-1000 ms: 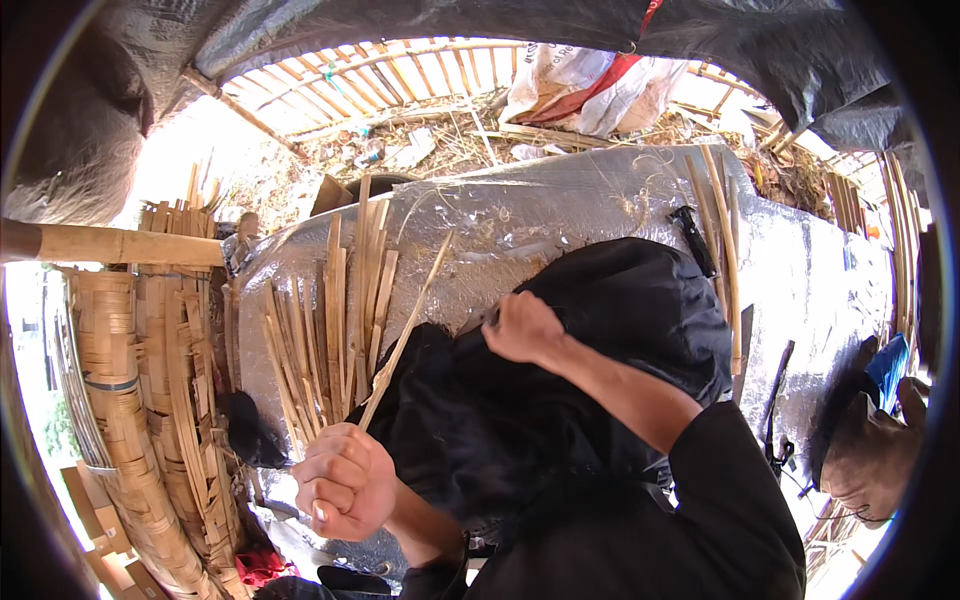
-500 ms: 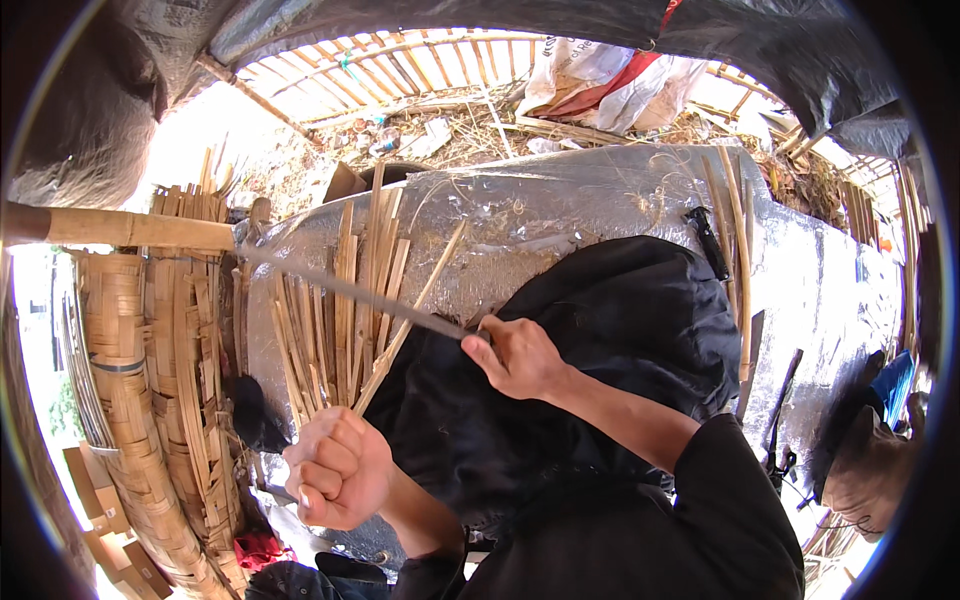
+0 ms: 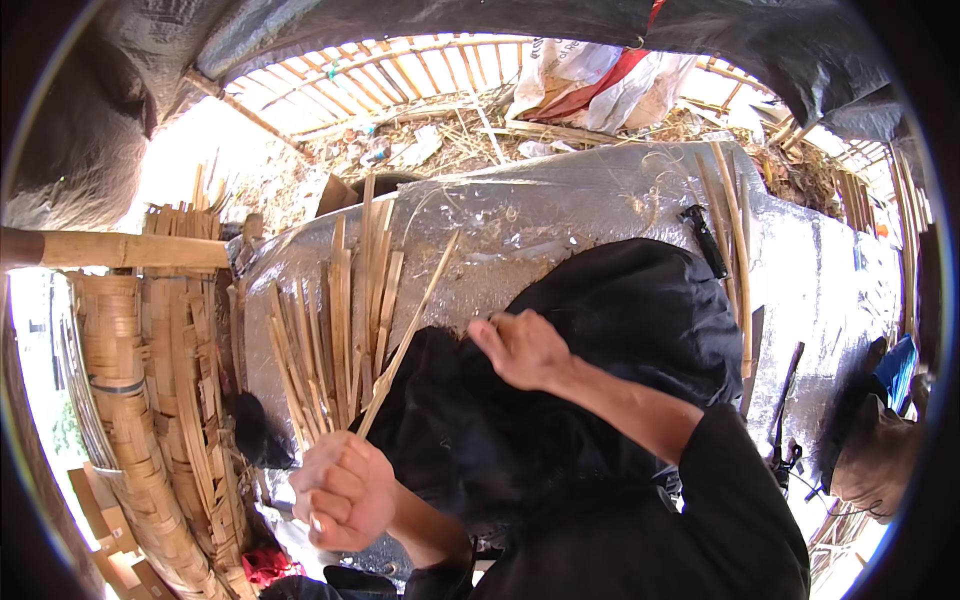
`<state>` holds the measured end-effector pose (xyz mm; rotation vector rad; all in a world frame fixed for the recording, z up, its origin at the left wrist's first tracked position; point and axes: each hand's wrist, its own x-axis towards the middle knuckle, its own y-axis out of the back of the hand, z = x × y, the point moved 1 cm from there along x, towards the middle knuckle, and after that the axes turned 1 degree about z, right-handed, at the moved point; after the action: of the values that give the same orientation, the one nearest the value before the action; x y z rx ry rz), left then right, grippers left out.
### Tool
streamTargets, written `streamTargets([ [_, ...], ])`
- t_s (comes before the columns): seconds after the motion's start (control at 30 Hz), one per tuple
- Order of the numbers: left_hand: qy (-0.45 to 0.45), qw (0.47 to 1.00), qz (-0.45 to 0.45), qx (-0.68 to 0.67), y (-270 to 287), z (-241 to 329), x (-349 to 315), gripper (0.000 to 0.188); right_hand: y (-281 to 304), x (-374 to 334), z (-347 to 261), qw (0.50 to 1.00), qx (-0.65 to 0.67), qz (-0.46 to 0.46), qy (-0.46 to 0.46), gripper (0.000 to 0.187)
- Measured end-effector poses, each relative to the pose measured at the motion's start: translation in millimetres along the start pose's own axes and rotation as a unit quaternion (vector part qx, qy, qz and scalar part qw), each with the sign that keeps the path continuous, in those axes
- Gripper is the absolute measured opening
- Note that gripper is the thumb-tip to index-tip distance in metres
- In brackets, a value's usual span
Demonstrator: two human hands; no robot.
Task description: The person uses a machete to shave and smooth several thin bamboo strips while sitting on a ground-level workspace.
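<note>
My left hand (image 3: 345, 490) is closed in a fist around the lower end of a thin bamboo strip (image 3: 420, 310), which slants up and right past my dark-clothed lap. Over the lap (image 3: 600, 340), my right hand (image 3: 522, 350) is smeared by motion, its fingers curled and thumb forward. It keeps the grip that held a long, thin knife in the earlier frame; the blade cannot be made out now. Beyond my left fist, several split bamboo strips (image 3: 345, 310) lie side by side on a shiny plastic sheet (image 3: 560, 190).
Rolled woven bamboo mats (image 3: 120, 370) stand at the left, below a bamboo pole (image 3: 140, 250). A black tool-like object (image 3: 704, 240) and more strips (image 3: 738, 270) lie at the right. Another person's head (image 3: 870, 450) shows at the right edge. Dark sheeting (image 3: 450, 20) hangs overhead.
The knife blade, earlier stretching left from my right hand, no longer shows. My right hand stays over my lap. The left fist with the strip sits slightly lower in the picture.
</note>
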<state>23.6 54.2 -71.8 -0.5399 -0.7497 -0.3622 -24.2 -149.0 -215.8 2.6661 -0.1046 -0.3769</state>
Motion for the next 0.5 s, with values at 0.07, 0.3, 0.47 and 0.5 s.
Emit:
streamTargets([
  [0.07, -0.003, 0.999, 0.001, 0.034, -13, 1, 4, 0.041, -4, -26, -27, 0.998, 0.003, -0.009, 0.06, 0.063],
  [0.3, 0.019, 1.0, -0.014, 0.016, -1, 6, 1, 0.042, 6, 22, 31, 0.988, -0.086, -0.067, -0.113, 0.07],
  [0.47, 0.035, 0.999, 0.004, -0.001, 12, 6, 3, 0.043, -4, 6, 31, 0.997, -0.041, -0.003, -0.065, 0.075],
  [0.5, 0.039, 0.999, -0.004, -0.009, 14, 6, 3, 0.043, -9, 20, 53, 0.997, -0.047, 0.015, -0.066, 0.075],
])
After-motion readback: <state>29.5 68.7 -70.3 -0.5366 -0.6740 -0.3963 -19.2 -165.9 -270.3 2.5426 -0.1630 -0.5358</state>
